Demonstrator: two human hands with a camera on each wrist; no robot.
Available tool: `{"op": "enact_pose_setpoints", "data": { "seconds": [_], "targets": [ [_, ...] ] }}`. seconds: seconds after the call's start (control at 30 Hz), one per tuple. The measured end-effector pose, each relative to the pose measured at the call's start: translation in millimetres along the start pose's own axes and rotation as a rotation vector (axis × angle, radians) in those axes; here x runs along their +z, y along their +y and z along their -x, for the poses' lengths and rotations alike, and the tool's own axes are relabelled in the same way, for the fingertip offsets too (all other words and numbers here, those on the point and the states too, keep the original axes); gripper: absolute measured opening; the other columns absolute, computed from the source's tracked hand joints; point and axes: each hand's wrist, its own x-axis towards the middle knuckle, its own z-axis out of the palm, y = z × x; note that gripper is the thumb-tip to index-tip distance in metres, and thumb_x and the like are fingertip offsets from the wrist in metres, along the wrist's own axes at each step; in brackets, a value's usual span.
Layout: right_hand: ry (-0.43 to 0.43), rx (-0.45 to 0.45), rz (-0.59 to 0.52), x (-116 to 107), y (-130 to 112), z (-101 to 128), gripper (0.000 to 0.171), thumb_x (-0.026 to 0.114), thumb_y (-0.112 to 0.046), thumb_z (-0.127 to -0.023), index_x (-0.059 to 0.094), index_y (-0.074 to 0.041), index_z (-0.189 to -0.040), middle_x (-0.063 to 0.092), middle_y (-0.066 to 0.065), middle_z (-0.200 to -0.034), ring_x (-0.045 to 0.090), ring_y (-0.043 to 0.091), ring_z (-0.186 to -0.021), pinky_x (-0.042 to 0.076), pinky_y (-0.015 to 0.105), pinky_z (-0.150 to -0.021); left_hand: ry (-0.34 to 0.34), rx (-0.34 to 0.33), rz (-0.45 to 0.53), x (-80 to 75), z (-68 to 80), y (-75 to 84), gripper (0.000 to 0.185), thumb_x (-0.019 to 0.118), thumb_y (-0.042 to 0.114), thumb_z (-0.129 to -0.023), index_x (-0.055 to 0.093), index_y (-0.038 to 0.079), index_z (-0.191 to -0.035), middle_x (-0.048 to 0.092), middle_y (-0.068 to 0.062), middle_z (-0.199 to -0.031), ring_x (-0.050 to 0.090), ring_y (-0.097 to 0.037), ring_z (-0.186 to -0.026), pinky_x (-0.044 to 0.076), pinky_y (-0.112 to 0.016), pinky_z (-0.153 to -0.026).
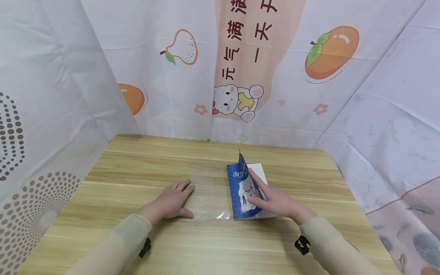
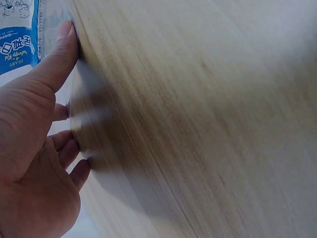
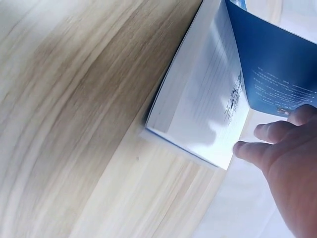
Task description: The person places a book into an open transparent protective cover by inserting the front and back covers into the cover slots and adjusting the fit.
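A book with a blue front cover (image 1: 238,193) lies on the wooden table, right of centre, its cover lifted partway. In the right wrist view its printed white page (image 3: 205,94) shows beside the raised cover (image 3: 275,62). My right hand (image 1: 273,198) holds that cover near its free edge, thumb on the outer face and fingers toward the inner side. To the book's left a clear plastic sheet (image 1: 209,191) lies flat; I cannot tell if it is joined to the book. My left hand (image 1: 172,201) rests on the sheet's left edge, thumb and fingers spread.
The wooden table (image 1: 137,160) stretches around both hands to rounded back corners. Behind it hangs a white curtain (image 1: 282,76) printed with fruit and a cartoon animal. More patterned cloth (image 1: 51,114) hangs along both sides.
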Motion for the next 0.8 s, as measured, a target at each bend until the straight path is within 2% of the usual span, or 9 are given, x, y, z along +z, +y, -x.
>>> {"op": "enact_pose_setpoints", "data": {
  "seconds": [0.2, 0.47, 0.6, 0.7, 0.8],
  "targets": [
    [-0.054, 0.031, -0.07, 3.4, -0.9, -2.9, 0.082, 0.052, -0.048, -0.105, -0.006, -0.048, -0.161, 0.006, 0.005, -0.172, 0.031, 0.047, -0.148, 0.03, 0.065, -0.115, -0.006, -0.004, 0.004, -0.4, -0.2, 0.4, 0.096, 0.076, 0.058, -0.084, 0.04, 0.004, -0.155, 0.03, -0.024, -0.163, 0.033, -0.043, -0.146, 0.032, -0.06, -0.115],
    [-0.087, 0.057, -0.115, 7.6, -5.6, -6.2, 0.08, 0.05, -0.052, -0.104, -0.008, -0.051, -0.159, 0.003, 0.002, -0.172, 0.032, 0.045, -0.148, 0.029, 0.067, -0.115, -0.014, -0.01, 0.007, -1.4, 0.2, 0.8, 0.096, 0.076, 0.057, -0.084, 0.04, 0.004, -0.155, 0.029, -0.023, -0.163, 0.032, -0.043, -0.147, 0.032, -0.061, -0.115],
    [-0.127, 0.047, -0.126, 8.9, -9.7, -9.6, 0.08, 0.05, -0.052, -0.104, -0.008, -0.05, -0.16, 0.003, -0.004, -0.172, 0.026, 0.037, -0.152, 0.027, 0.062, -0.118, -0.016, -0.012, 0.008, -1.8, 0.2, 0.9, 0.096, 0.076, 0.057, -0.084, 0.04, 0.005, -0.155, 0.029, -0.023, -0.163, 0.031, -0.043, -0.147, 0.031, -0.061, -0.115],
    [-0.152, 0.023, -0.135, 9.6, -11.8, -12.3, 0.079, 0.049, -0.052, -0.105, -0.007, -0.049, -0.16, 0.0, -0.011, -0.171, 0.016, 0.029, -0.156, 0.023, 0.059, -0.121, -0.016, -0.013, 0.009, -1.7, 0.0, 1.2, 0.096, 0.076, 0.058, -0.084, 0.04, 0.005, -0.155, 0.029, -0.023, -0.163, 0.032, -0.043, -0.146, 0.032, -0.061, -0.115],
    [-0.16, 0.009, -0.148, 9.5, -13.5, -13.6, 0.078, 0.048, -0.053, -0.105, -0.007, -0.048, -0.161, -0.005, -0.011, -0.171, 0.006, 0.024, -0.157, 0.019, 0.057, -0.123, -0.017, -0.017, 0.009, -1.4, -0.3, 1.1, 0.096, 0.076, 0.058, -0.083, 0.04, 0.005, -0.155, 0.029, -0.023, -0.164, 0.032, -0.043, -0.146, 0.032, -0.061, -0.115]
  ]
}}
